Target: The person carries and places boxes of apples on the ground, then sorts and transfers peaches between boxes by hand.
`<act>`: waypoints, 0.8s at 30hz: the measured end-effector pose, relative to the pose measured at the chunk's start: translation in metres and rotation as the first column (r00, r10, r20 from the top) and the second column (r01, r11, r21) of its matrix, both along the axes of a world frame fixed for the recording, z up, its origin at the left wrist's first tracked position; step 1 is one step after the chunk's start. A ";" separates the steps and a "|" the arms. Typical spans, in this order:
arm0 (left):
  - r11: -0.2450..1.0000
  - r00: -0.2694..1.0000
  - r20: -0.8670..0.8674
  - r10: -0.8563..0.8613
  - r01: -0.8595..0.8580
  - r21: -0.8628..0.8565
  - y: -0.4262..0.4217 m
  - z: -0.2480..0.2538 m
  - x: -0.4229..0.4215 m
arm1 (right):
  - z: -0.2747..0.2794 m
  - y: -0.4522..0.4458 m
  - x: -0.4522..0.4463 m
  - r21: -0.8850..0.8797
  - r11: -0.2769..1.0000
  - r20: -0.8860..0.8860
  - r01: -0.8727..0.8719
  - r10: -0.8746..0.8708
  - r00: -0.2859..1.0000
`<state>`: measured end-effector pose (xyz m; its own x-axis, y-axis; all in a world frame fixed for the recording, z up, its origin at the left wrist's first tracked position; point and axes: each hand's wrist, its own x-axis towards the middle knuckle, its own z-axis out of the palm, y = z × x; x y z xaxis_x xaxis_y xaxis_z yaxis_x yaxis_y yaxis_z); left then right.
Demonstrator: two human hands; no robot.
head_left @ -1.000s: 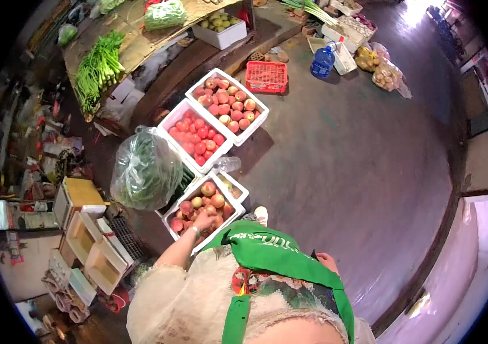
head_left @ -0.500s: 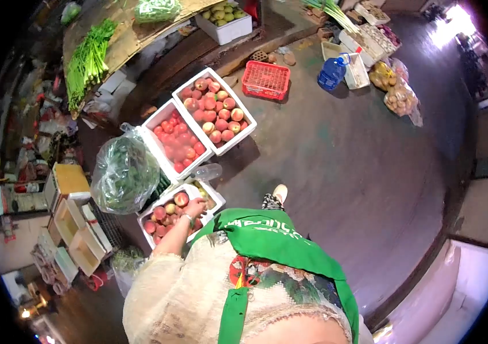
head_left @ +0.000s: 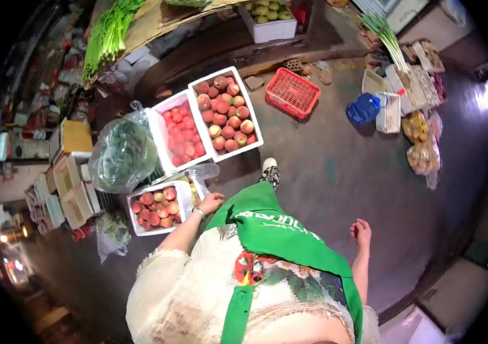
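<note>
My left hand hangs beside the green apron, just right of a white foam box of peaches. Its fingers look loosely stretched, with nothing visible in them. On the other side of my body, my right hand is held out over the dark floor, fingers loosely bent and no object seen in it. Beyond my left hand are a white box of tomatoes and a larger white box of peaches. A clear plastic bottle lies between the boxes.
A big clear bag of greens stands at the left. Ahead are a red crate, a blue water jug and bags of yellowish produce. Leafy stalks lie on a raised board. Foam boxes are stacked at far left.
My left hand has come away from the peaches in the near box and moved right, beside the apron. My right hand has come into view. The camera view has turned.
</note>
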<state>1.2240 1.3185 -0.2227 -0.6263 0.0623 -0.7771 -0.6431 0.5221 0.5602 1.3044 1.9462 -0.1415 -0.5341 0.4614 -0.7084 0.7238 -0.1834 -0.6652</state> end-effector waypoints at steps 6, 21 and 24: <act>0.923 0.905 0.221 0.364 -0.382 0.045 0.038 -0.006 -0.093 | -0.007 -0.032 -0.088 -0.131 0.911 0.077 -0.392 0.403 0.912; 0.987 0.994 -0.077 0.080 -0.068 0.146 0.261 0.025 -0.202 | -0.035 0.148 -0.296 -0.228 0.843 0.247 -0.487 0.534 0.809; 0.981 0.985 -0.079 0.155 -0.145 0.125 0.300 0.041 -0.210 | -0.036 0.207 -0.377 -0.137 0.828 0.195 -0.544 0.561 0.805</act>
